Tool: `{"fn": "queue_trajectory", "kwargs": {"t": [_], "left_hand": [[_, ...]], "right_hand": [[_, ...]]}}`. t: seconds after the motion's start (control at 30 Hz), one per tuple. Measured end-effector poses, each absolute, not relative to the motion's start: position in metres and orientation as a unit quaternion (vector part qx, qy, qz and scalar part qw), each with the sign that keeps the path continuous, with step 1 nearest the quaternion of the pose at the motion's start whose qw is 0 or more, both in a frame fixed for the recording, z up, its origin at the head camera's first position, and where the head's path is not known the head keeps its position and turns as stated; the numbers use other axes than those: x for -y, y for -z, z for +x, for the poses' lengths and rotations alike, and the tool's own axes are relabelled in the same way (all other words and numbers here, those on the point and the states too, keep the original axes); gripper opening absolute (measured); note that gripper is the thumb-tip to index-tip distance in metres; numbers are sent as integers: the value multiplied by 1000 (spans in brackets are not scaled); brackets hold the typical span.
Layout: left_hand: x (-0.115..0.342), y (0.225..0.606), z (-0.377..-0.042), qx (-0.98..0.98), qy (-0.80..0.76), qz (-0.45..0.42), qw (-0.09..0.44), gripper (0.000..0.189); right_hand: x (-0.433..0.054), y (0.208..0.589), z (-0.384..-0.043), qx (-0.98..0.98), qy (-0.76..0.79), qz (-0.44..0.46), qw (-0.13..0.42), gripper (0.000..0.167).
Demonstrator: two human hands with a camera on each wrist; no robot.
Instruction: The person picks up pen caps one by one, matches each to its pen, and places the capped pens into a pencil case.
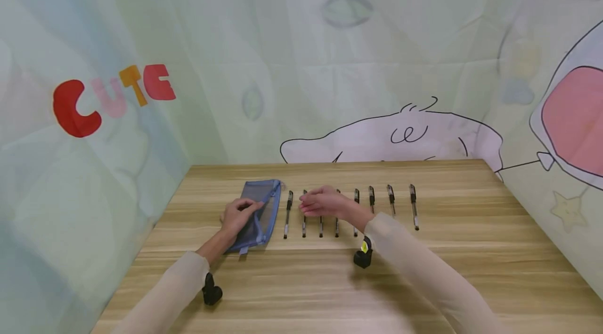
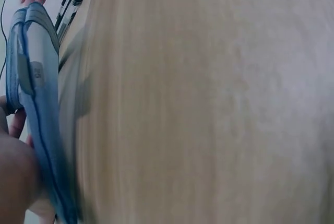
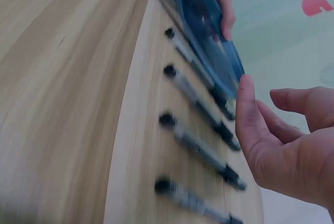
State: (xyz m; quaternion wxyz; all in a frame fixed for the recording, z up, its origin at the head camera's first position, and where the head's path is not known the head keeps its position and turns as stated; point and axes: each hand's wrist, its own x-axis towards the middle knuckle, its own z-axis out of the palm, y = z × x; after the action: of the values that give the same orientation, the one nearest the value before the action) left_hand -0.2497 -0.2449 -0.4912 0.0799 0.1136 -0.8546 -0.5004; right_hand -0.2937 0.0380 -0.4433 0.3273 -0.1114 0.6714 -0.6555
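My left hand (image 1: 238, 215) grips the near-left side of a blue zip pouch (image 1: 270, 213) with mesh sides. The pouch is tilted up and its mouth gapes on the right, as the right wrist view also shows. Over the row of black-capped pens my right hand (image 1: 325, 201) hovers, fingers slightly bent and thumb apart, holding nothing. Closest to the pouch lies one pen (image 1: 288, 214); several others, such as this pen (image 3: 201, 151), lie side by side, some partly hidden under the right hand and forearm.
The pens stretch rightward to a last pen (image 1: 414, 207) on the wooden table (image 1: 301, 281). Behind and beside the table hangs a printed cloth (image 1: 226, 62) with cartoon drawings. A black wrist camera (image 1: 363, 254) sits at the right sleeve, another camera (image 1: 212, 290) at the left.
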Motion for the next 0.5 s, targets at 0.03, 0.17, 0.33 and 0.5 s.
{"fn": "queue_trajectory", "kwargs": {"t": [0.03,0.17,0.33,0.5], "left_hand": [[245,492,-250,854,501,115,82,31],[243,493,-250,852,500,119,94,31],[240,493,-248,862,476,123,120,28],[235,495,-246,867,459,113,154,28]], "right_hand": [[-33,445,-295,-673,656,-107,324,42],[-15,451,-301,-692,652,-95,297,36],[6,456,-302,-729,634,-90,244,31],[18,456,-299,-804,556,-109,180,25]]}}
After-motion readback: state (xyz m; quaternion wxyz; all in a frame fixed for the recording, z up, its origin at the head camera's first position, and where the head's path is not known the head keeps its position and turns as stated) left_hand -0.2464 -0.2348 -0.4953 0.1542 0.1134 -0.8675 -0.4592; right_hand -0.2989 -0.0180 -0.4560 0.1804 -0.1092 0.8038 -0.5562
